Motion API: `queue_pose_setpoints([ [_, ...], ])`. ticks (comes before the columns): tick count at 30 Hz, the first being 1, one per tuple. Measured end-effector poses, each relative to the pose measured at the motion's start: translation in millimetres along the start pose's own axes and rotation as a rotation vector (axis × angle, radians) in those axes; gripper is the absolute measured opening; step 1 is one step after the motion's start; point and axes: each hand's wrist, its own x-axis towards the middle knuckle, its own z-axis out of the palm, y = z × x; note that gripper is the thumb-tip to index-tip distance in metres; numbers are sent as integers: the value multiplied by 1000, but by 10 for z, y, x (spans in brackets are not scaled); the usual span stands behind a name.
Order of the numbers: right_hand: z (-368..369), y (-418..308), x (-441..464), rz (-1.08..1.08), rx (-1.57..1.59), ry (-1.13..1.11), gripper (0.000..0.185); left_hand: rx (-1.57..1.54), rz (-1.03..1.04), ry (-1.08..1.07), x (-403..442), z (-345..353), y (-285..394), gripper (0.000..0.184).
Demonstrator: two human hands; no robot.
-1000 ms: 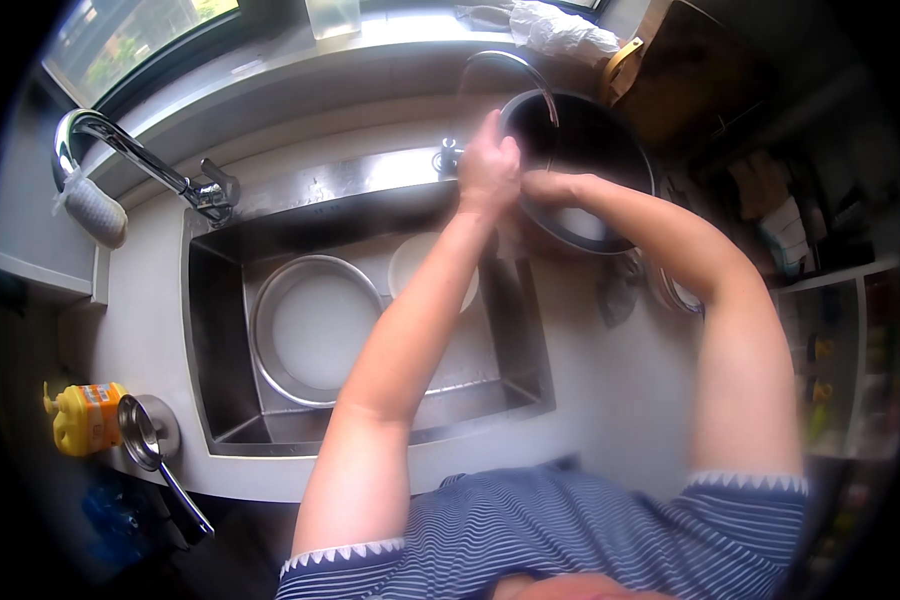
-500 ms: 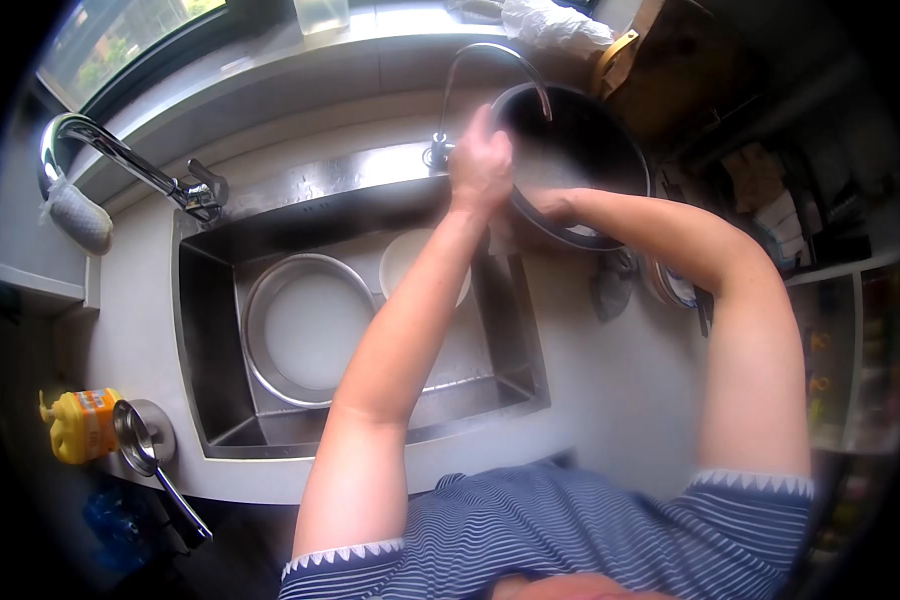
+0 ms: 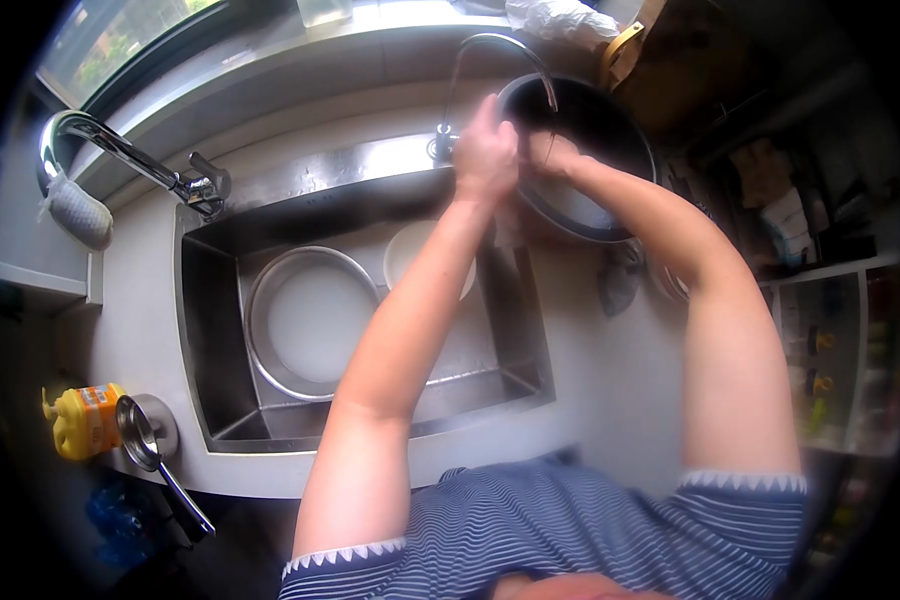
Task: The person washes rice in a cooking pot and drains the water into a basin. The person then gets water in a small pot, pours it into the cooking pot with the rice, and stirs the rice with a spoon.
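A large dark round pot (image 3: 615,130) is at the back right corner of the sink, with its mouth turned toward me. My left hand (image 3: 487,158) grips its left rim, thumb up and fingers closed around the edge. Inside the pot, near that same rim, is my right hand (image 3: 552,153); its fingers are blurred and partly hidden. A thin curved tap (image 3: 505,42) arches over the pot, its spout end above my right hand. Something pale shows low inside the pot, too unclear to name.
The steel sink (image 3: 210,345) holds a round metal basin (image 3: 255,325) and a pale round dish (image 3: 405,255). A larger faucet (image 3: 120,155) stands at the left. A yellow bottle (image 3: 75,420) and a ladle-like metal pan (image 3: 140,435) sit on the left counter.
My right hand has moved up and left inside the pot, from its lower rim toward the left hand. The left hand keeps its hold on the rim.
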Motion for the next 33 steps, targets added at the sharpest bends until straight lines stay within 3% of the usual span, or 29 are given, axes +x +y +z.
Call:
queue_pose_setpoints([
  [3, -193, -241, -232, -301, -190, -347, 42, 46, -18, -15, -6, -32, 36, 43],
  [6, -340, -205, -362, -162, 46, -322, 41, 80, 86, -40, -7, -36, -38, 43],
  [7, -256, -136, -342, -82, -15, -156, 40, 93, 116, -41, -13, -35, -39, 43],
  [10, -258, -33, -489, -158, -209, -439, 38, 95, 103, -23, -17, -61, 0, 43],
  [11, -171, 73, -413, -308, -287, -566, 36, 56, 41, -23, -12, -55, 27, 43],
  [14, -156, 36, -449, -380, 122, -502, 34, 29, -10, -33, -6, -38, 50, 43],
  [15, -173, -16, -464, -186, 346, -376, 35, 38, -6, -39, -8, -47, 51, 42],
  [16, -283, -160, -465, -4, 277, -187, 36, 38, -13, -33, -13, -52, 56, 43],
  [18, -104, 1, -167, 9, 278, -2, 35, 41, -24, -26, -13, -59, 69, 43],
  [20, 224, 61, 85, -241, 146, 49, 31, 31, -9, -9, -3, -40, 51, 43],
  [22, -205, -352, -389, -366, 43, -140, 26, 33, -10, -9, -2, -41, 27, 43],
  [25, -272, -241, -439, -427, 39, -374, 28, 47, -27, -23, -4, -69, 28, 43],
  [26, -445, -240, -526, -401, -98, -379, 29, 43, -34, -18, -8, -66, 46, 43],
  [28, -440, -113, -525, -151, -181, -304, 31, 58, 15, -18, -13, -50, 23, 43],
  [30, -342, -46, -606, -226, -269, -491, 29, 76, 68, -23, -12, -46, -16, 43],
  [32, -209, -50, -516, -362, -117, -635, 33, 42, 0, -27, -4, -54, 31, 43],
  [33, -38, -9, -434, -347, 106, -495, 35, 13, -65, -31, -5, -60, 69, 43],
])
